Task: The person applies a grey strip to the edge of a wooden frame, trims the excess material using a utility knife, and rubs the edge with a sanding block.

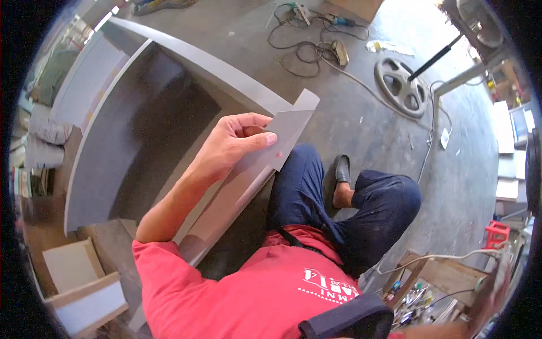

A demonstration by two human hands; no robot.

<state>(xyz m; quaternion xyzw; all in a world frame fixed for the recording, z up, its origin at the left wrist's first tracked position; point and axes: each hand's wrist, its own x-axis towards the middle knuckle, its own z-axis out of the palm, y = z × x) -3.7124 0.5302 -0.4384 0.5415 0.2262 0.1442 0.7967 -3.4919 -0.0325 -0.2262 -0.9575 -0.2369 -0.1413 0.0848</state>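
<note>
My left hand (240,138) is closed on the edge of a flat grey sheet piece (289,131), with the thumb on its face. A small reddish spot marks the sheet below the thumb. The piece lies at the near corner of a large grey panelled frame (186,59) with a curved dark inner panel (147,118). My right arm (446,330) reaches out at the lower right, beside a wooden box (446,274) of mixed tools. The right hand is blurred near the picture's rim, so its fingers cannot be made out.
Corded power tools (340,52) and tangled cable lie on the floor ahead. A grey spoked base (401,87) with a black rod stands at the right. A red plastic stool (497,234) is beyond the tool box. Pale boards (84,305) lie at the lower left.
</note>
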